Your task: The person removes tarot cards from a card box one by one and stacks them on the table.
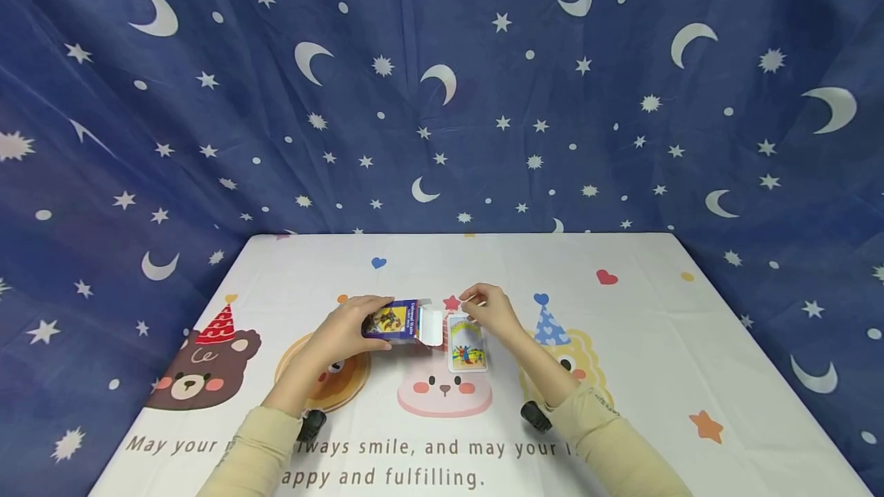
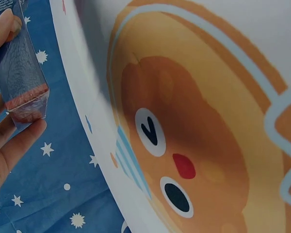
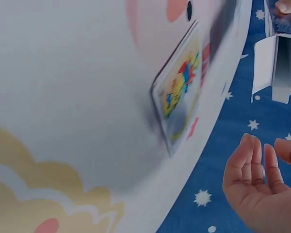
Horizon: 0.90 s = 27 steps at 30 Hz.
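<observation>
In the head view my left hand [image 1: 347,327] grips a blue card box [image 1: 392,320] with a picture on its face, fingers and thumb at its two long edges. The box lies on its side in the air, its white end flap [image 1: 430,327] folded out to the right. Clear wrap covers the box's closed end [image 2: 28,104] in the left wrist view. A stack of picture cards [image 1: 467,345] lies face up on the table, just right of the flap. My right hand [image 3: 266,189] hovers by the stack's far end, fingers loosely bent and nothing between them.
The white tablecloth [image 1: 594,443] carries printed cartoon animals, hearts, stars and lettering. A dark blue curtain [image 1: 387,159] with moons and stars hangs behind and at both sides. Black wrist devices [image 1: 535,416] sit by each forearm.
</observation>
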Tool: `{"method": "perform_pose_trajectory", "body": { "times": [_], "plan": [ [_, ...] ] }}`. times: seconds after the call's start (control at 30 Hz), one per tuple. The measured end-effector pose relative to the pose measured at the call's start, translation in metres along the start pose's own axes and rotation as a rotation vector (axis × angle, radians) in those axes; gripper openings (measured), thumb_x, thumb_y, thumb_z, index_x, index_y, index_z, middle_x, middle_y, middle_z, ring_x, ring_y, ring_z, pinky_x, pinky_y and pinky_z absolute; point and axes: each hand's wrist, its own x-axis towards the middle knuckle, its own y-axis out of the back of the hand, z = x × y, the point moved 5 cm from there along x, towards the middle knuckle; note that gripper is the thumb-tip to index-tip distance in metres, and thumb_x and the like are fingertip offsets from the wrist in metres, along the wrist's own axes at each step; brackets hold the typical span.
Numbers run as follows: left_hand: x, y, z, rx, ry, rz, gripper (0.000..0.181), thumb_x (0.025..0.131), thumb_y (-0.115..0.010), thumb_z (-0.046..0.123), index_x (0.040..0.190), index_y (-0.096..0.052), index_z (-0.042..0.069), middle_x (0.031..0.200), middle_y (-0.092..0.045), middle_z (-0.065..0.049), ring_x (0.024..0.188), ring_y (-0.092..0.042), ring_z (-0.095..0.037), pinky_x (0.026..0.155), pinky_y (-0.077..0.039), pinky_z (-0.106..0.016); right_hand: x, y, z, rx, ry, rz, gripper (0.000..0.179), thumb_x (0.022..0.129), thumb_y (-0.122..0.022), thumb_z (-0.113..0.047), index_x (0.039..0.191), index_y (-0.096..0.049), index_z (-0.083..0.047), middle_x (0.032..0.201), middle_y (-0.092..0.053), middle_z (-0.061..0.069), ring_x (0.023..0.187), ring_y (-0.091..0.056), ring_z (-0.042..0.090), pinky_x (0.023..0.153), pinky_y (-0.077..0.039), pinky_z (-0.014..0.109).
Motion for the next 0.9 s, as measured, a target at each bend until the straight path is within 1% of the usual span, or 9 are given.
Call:
{"method": "perform_pose_trajectory", "body": {
  "times": [0.17, 0.23, 0.37, 0.43, 0.5, 0.63, 0.7, 0.8, 0.9],
  "plan": [
    [0.001, 0.001, 0.001, 0.003, 0.001, -0.002, 0.076, 0.069, -0.084, 0.031, 0.135, -0.052, 0.013, 0.132, -0.055, -0.013, 0.123, -0.050, -0.034, 0.101, -0.043, -0.053, -0.007, 0.001, -0.007, 0.048, -0.012, 0.055, 0.012, 0.084, -0.059, 0.002, 0.094, -0.063, 0.007, 0.076, -0.062, 0.012, 0.069, -0.063, 0.035, 0.064, -0.059, 0.042],
    [0.000, 0.001, 0.001, 0.006, 0.006, -0.003, 0.076, 0.069, -0.084, 0.031, 0.135, -0.052, 0.012, 0.132, -0.055, -0.013, 0.124, -0.050, -0.034, 0.102, -0.042, -0.053, -0.009, 0.001, -0.007, 0.073, -0.022, 0.073, 0.013, 0.084, -0.058, 0.002, 0.094, -0.063, 0.007, 0.076, -0.061, 0.012, 0.070, -0.064, 0.037, 0.065, -0.059, 0.043],
    [-0.001, 0.001, 0.002, 0.005, 0.008, -0.005, 0.075, 0.069, -0.084, 0.030, 0.135, -0.052, 0.012, 0.133, -0.055, -0.014, 0.124, -0.050, -0.034, 0.102, -0.042, -0.053, -0.012, -0.002, -0.008, 0.097, -0.033, 0.074, 0.015, 0.085, -0.058, 0.001, 0.098, -0.063, 0.008, 0.077, -0.061, 0.010, 0.073, -0.064, 0.040, 0.064, -0.059, 0.041],
    [-0.001, 0.000, 0.002, 0.007, 0.004, -0.005, 0.076, 0.069, -0.083, 0.031, 0.135, -0.052, 0.012, 0.133, -0.055, -0.014, 0.124, -0.050, -0.035, 0.102, -0.042, -0.053, -0.013, -0.005, -0.009, 0.107, -0.032, 0.060, 0.016, 0.085, -0.058, 0.001, 0.098, -0.062, 0.008, 0.078, -0.061, 0.010, 0.073, -0.065, 0.039, 0.063, -0.059, 0.039],
    [-0.001, 0.001, 0.002, 0.012, 0.002, -0.001, 0.076, 0.069, -0.083, 0.031, 0.135, -0.052, 0.012, 0.133, -0.055, -0.014, 0.124, -0.050, -0.035, 0.101, -0.043, -0.054, -0.014, -0.007, -0.011, 0.123, -0.035, 0.036, 0.016, 0.086, -0.057, 0.001, 0.099, -0.062, 0.008, 0.079, -0.061, 0.011, 0.071, -0.065, 0.036, 0.062, -0.059, 0.038],
    [-0.002, 0.005, 0.002, 0.013, 0.005, 0.009, 0.076, 0.069, -0.084, 0.031, 0.135, -0.052, 0.012, 0.132, -0.056, -0.014, 0.123, -0.051, -0.034, 0.101, -0.043, -0.053, -0.017, -0.013, -0.015, 0.182, -0.073, -0.026, 0.017, 0.086, -0.056, 0.001, 0.101, -0.061, 0.007, 0.083, -0.065, 0.017, 0.063, -0.064, 0.021, 0.062, -0.059, 0.036],
    [-0.002, 0.006, 0.002, 0.009, -0.003, 0.013, 0.076, 0.069, -0.084, 0.031, 0.135, -0.052, 0.012, 0.132, -0.056, -0.014, 0.123, -0.051, -0.034, 0.100, -0.044, -0.053, -0.018, -0.016, -0.016, 0.215, -0.100, -0.052, 0.018, 0.086, -0.056, 0.000, 0.102, -0.061, 0.007, 0.086, -0.067, 0.020, 0.062, -0.063, 0.017, 0.061, -0.059, 0.033],
    [-0.001, 0.007, 0.004, 0.012, -0.026, 0.017, 0.075, 0.069, -0.083, 0.031, 0.135, -0.052, 0.011, 0.132, -0.056, -0.014, 0.122, -0.052, -0.034, 0.099, -0.045, -0.053, -0.019, -0.021, -0.016, 0.268, -0.140, -0.084, 0.019, 0.086, -0.057, 0.000, 0.103, -0.061, 0.007, 0.089, -0.067, 0.020, 0.063, -0.063, 0.016, 0.063, -0.059, 0.034],
    [-0.001, 0.007, 0.006, 0.011, -0.036, 0.021, 0.075, 0.069, -0.084, 0.030, 0.135, -0.052, 0.011, 0.131, -0.056, -0.015, 0.121, -0.052, -0.034, 0.098, -0.045, -0.053, -0.020, -0.025, -0.016, 0.313, -0.182, -0.110, 0.020, 0.085, -0.058, 0.000, 0.104, -0.060, 0.007, 0.088, -0.067, 0.016, 0.063, -0.062, 0.014, 0.065, -0.059, 0.034]
  ]
}}
